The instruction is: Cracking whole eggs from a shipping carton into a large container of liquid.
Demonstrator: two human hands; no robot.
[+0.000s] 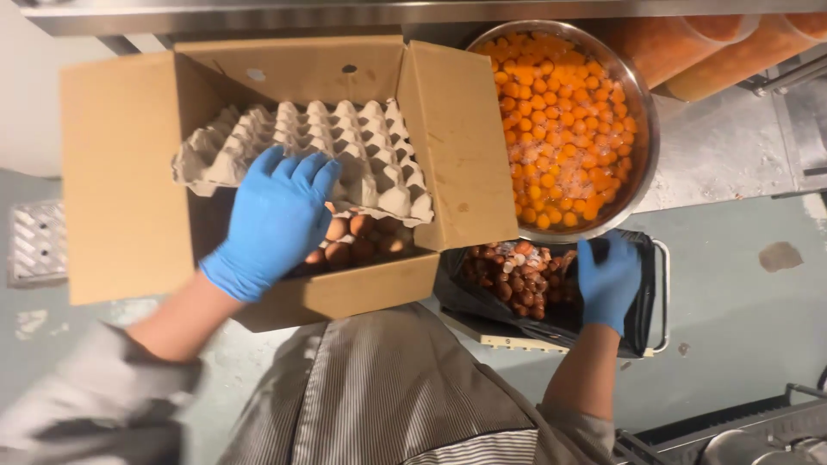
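- Inside the open cardboard box (121,172), the left hand (277,217) in a blue glove lies flat with fingers spread on a grey egg tray (362,146).
- Under that tray in the box, brown eggs (357,241) show just beside the left hand.
- Right of the box, the right hand (608,277), also gloved, is curled over the edge of a black bag (642,314) full of broken eggshells (512,275).
- Behind the bag, next to the box's right flap, sits a big metal bowl (644,120) of orange egg yolks (560,120).

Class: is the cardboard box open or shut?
Open: the cardboard box has its flaps spread outward, showing an egg tray and brown eggs inside.
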